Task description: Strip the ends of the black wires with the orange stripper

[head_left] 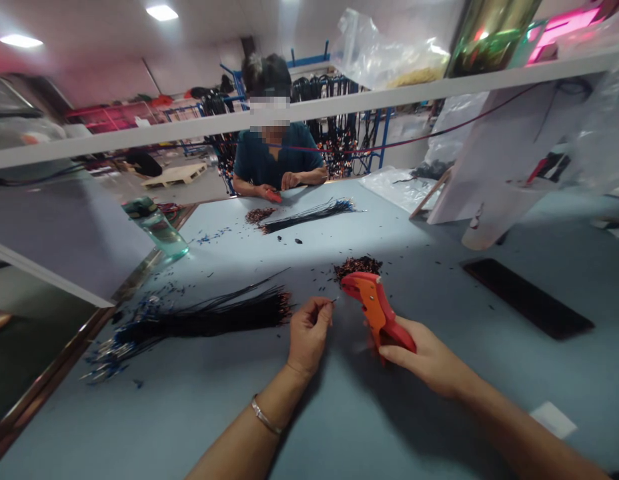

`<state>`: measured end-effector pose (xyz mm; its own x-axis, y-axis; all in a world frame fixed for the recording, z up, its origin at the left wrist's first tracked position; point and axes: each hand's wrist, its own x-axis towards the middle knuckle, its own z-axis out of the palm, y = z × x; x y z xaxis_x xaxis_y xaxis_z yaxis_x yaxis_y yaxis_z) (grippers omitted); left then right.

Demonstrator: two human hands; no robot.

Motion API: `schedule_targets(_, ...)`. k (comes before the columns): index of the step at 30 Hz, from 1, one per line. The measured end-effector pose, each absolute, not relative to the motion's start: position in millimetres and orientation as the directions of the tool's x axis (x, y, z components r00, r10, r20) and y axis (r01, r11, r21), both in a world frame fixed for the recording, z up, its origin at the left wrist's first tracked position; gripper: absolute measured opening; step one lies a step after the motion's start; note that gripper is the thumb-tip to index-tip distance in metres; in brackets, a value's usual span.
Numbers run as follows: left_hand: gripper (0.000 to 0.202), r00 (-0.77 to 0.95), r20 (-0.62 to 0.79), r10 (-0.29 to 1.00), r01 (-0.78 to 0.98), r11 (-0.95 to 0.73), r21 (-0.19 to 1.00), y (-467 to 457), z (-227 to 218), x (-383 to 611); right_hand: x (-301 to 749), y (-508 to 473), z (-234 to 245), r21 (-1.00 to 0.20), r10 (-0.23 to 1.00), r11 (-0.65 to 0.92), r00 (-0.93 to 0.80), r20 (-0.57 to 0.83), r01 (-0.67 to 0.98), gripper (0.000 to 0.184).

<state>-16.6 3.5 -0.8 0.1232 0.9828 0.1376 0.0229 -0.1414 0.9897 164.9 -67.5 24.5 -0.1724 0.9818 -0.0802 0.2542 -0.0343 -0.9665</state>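
Observation:
My right hand (425, 357) grips the handles of an orange and red wire stripper (374, 307), its head pointing up and left. My left hand (309, 330) is closed in a pinch on a thin wire (333, 301) whose tip points toward the tool's jaws. A bundle of black wires (209, 319) with blue ends lies on the blue table (339, 413) just left of my left hand. A small heap of dark stripped scraps (358, 266) sits right behind the tool's head.
A person in a dark teal top (274, 160) sits across the table with a red tool, a second wire bundle (309, 215) and a scrap heap before them. A green bottle (162, 230) stands at the left edge. A black flat slab (527, 297) lies to the right. A shelf (309, 110) spans overhead.

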Motion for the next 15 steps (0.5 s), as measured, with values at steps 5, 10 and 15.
schedule_targets(5, 0.026, 0.175, 0.001, 0.985, -0.181, 0.031, 0.983, 3.4, -8.1, -12.9, 164.9, -67.8, 13.3, -0.533, 0.887, 0.399, -0.167, 0.43, 0.746, 0.043)
schedule_targets(10, 0.021, 0.261, -0.06, 0.964, -0.291, 0.138, 0.947, -0.7, -2.1, -10.8, 161.3, -66.5, 2.3, -0.25, 0.788, 0.493, -0.306, 0.534, 0.833, 0.049)
schedule_targets(15, 0.022, 0.342, -0.062, 0.938, -0.27, 0.161, 0.949, -4.3, 4.6, -10.8, 162.3, -64.4, 0.7, -0.195, 0.792, 0.459, -0.299, 0.533, 0.867, 0.048)
